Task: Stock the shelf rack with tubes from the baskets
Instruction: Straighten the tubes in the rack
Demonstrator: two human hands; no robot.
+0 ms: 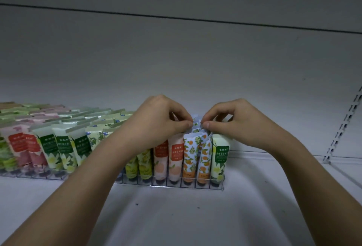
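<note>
Both hands meet over the rack [203,185] on the white shelf [176,216], left hand [156,122] and right hand [231,124] each pinching, it seems, the crimped top of an orange-print tube [196,126] standing among the right-end rows

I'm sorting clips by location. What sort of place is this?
Most likely a shop aisle. A clear divided rack holds rows of printed tubes cap-down on a white shelf, and a slotted upright for adjustable shelving runs up the right side. Both hands pinch tube tops.
</note>
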